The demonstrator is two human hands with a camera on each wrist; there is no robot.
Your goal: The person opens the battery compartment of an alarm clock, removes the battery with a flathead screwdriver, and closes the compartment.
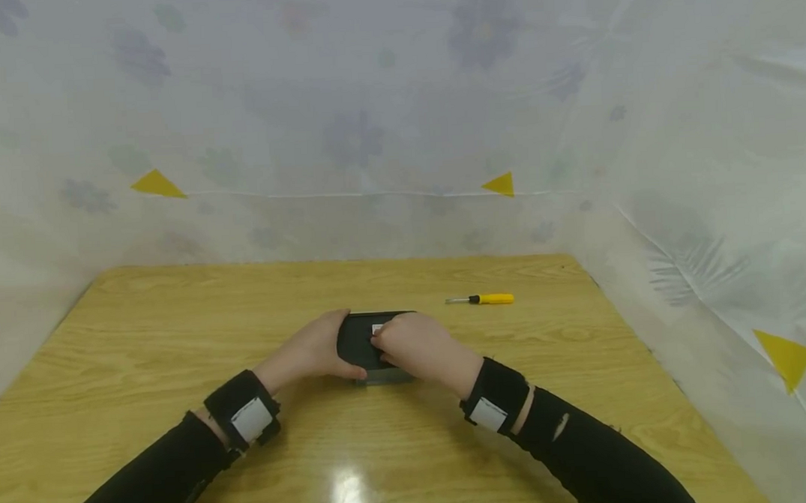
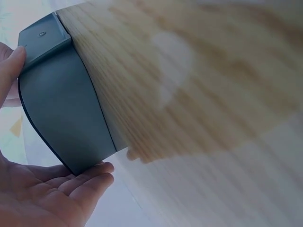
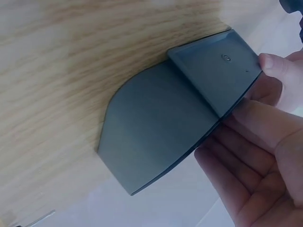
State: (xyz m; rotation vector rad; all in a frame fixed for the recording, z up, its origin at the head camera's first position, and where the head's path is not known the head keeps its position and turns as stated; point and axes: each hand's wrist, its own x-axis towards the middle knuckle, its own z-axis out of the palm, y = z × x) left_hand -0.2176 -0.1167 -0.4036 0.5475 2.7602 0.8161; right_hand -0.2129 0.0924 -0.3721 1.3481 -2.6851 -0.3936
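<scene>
A dark grey plastic device [image 1: 358, 345] with curved side walls and a flat top face lies on the table between both hands. Part of a white label [image 1: 377, 328] shows on that top face. My left hand [image 1: 320, 353] grips the device's left end, thumb at the near edge and fingers at the far edge. In the left wrist view, a shallow recess with a small round mark shows on the device's side [image 2: 61, 99]. Above the right part of the top face, my right hand [image 1: 417, 346] has curled fingers beside the label; I cannot tell whether they pinch anything.
Beyond the device to the right lies a screwdriver [image 1: 493, 298] with a yellow handle, its metal tip pointing left. The wooden table [image 1: 176, 314] ends at a pale flowered sheet [image 1: 371, 133] at the back. Yellow triangles [image 1: 786, 356] mark the sheet.
</scene>
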